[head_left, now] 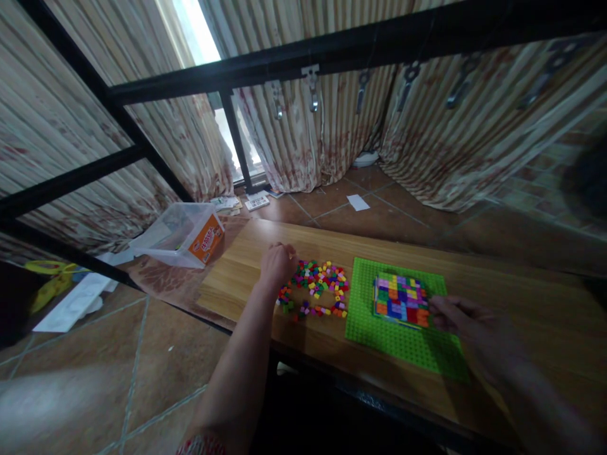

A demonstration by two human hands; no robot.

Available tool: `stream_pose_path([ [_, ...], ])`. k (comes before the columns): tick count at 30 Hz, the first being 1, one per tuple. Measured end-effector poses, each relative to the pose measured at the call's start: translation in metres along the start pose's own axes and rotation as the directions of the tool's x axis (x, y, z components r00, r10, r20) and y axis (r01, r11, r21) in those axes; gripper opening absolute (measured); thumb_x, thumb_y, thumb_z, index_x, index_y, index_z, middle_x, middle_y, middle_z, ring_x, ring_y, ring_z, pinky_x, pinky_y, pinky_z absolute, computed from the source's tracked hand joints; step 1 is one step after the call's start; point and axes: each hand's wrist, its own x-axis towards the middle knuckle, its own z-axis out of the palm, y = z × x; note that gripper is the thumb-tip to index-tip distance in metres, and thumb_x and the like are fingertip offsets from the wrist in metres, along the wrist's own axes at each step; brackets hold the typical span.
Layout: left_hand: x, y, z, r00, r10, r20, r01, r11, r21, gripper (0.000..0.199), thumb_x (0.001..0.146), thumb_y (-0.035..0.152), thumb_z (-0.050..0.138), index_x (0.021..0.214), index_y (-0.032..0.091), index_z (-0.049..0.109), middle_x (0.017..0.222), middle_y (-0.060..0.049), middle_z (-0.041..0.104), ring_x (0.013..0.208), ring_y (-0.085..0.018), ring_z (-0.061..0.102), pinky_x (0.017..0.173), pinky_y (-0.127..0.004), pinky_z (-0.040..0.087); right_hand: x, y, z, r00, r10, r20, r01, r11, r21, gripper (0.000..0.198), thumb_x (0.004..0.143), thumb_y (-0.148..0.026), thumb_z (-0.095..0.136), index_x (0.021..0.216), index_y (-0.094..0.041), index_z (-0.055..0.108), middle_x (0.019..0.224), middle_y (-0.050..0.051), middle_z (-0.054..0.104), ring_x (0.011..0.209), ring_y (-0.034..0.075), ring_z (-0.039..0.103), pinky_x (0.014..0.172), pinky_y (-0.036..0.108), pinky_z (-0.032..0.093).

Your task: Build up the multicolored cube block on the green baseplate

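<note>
Left hand (277, 265) curls, fingers clenched, into loose building bricks (317, 287) at nine o'clock of the green baseplate (403, 338); right hand (467, 322), fingers released, steadies the brick mosaic (402, 300) from three o'clock.

Dim room; daylight thru window gap (199, 31) upper left, blown out. Right hand (467, 322) shadowed, blurry. Wide-angle bending at frame edges.

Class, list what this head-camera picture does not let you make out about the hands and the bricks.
- Left hand: fingers curl over the loose bricks; whether it grips one is hidden.
- Right hand: blurred and in shadow at the edge of the brick panel; grip unclear.
- Clear box: label print too small to read.
</note>
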Motion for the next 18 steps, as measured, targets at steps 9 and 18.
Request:
stream_pose_path([
  [9, 0.008, 0.01, 0.007, 0.998, -0.018, 0.063, 0.012, 0.996, 0.092, 0.03, 0.083, 0.02, 0.048, 0.094, 0.016, 0.076, 0.101, -0.017, 0.071, 0.102, -0.03, 0.064, 0.09, -0.039, 0.049, -0.009, -0.021, 0.011, 1.0, 0.0, -0.022, 0.001, 0.999, 0.041, 0.041, 0.057, -0.057, 0.078, 0.068, -0.018, 0.072, 0.067, 0.004, 0.069, 0.057, 0.013, 0.059, 0.055, 0.025, 0.052],
  [18, 0.009, -0.006, 0.003, 0.983, 0.001, 0.182, 0.002, 1.0, -0.015, 0.033, 0.081, 0.017, 0.05, 0.1, 0.021, 0.077, 0.097, -0.008, 0.077, 0.094, -0.022, 0.069, 0.083, -0.027, 0.05, -0.011, -0.024, 0.004, 0.999, 0.01, -0.038, -0.008, 0.998, 0.058, 0.039, 0.057, -0.056, 0.078, 0.068, -0.019, 0.071, 0.068, 0.003, 0.069, 0.057, 0.012, 0.058, 0.055, 0.023, 0.05],
])
